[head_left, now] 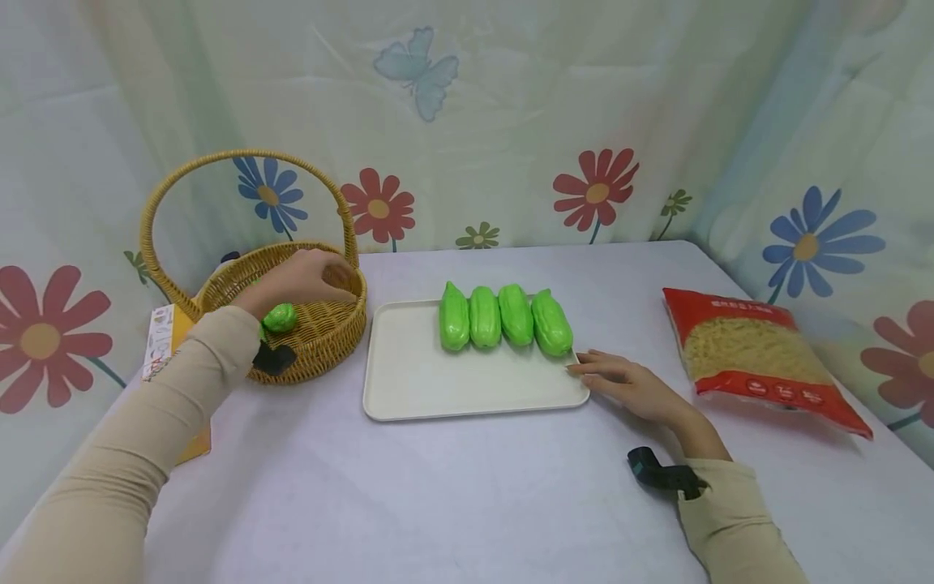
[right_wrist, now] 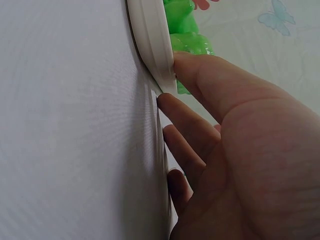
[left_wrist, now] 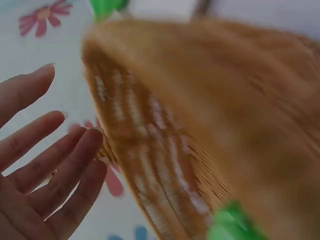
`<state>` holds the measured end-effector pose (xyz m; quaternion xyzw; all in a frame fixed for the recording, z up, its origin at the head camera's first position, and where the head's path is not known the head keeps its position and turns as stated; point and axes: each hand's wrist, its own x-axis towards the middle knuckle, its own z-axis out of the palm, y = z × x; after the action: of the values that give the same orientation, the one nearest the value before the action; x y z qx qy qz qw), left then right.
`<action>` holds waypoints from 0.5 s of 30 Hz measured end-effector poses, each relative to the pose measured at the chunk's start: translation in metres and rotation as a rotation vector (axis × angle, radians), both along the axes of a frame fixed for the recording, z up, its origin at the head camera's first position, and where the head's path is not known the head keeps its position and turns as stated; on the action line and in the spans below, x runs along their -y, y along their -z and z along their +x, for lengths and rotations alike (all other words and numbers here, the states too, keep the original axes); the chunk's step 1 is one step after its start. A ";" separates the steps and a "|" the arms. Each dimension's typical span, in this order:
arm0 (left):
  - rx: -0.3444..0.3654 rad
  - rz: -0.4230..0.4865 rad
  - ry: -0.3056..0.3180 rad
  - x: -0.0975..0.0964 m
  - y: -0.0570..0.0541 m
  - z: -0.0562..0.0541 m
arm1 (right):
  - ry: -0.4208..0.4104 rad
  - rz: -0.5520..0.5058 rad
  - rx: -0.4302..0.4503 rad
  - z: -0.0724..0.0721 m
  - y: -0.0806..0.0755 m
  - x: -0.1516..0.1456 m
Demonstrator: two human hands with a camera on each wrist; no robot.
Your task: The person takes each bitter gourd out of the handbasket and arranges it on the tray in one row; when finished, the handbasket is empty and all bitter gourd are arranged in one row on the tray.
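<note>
My left hand (head_left: 310, 280) is over the wicker basket (head_left: 332, 349), its fingers spread and nothing between them. In the left wrist view those fingers (left_wrist: 75, 170) are beside the basket's rim. Glossy green vegetable-shaped pieces (head_left: 280, 317) lie inside the basket, partly hidden by the arm. Several elongated green, ribbed vegetables (head_left: 485, 316) lie side by side at the back of a white tray (head_left: 438, 389). At the tray's right edge rests my right hand (head_left: 635, 389). Its thumb (right_wrist: 200, 75) touches the rim, while the index fingertip is low by the tray's underside.
A red and clear bag of pasta (head_left: 759, 349) lies on the right of the white-covered table (head_left: 409, 503). Behind the left forearm is a yellow and white package (head_left: 193, 446). The basket's tall handle (head_left: 248, 152) arches over it. Flowered curtains (head_left: 496, 105) enclose the back and sides.
</note>
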<state>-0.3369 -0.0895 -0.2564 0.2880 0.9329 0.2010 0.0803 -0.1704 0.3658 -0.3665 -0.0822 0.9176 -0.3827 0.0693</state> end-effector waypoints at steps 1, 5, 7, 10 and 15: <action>-0.006 0.001 -0.017 0.009 0.001 -0.002 | 0.000 -0.003 0.000 0.000 0.000 0.000; 0.013 -0.015 -0.074 0.042 0.007 -0.006 | 0.001 -0.013 -0.005 0.001 0.002 -0.001; 0.040 -0.038 -0.097 0.055 0.011 -0.006 | 0.000 -0.015 -0.006 0.001 0.002 -0.002; 0.100 -0.088 -0.140 0.070 0.017 -0.004 | -0.007 -0.019 -0.011 0.000 0.003 -0.002; 0.195 -0.183 -0.172 0.081 0.026 0.001 | -0.008 -0.026 -0.012 0.001 0.002 -0.003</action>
<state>-0.3360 -0.1709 -0.2823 0.1779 0.9562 0.1485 0.1788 -0.1699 0.3690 -0.3681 -0.0891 0.9126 -0.3939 0.0643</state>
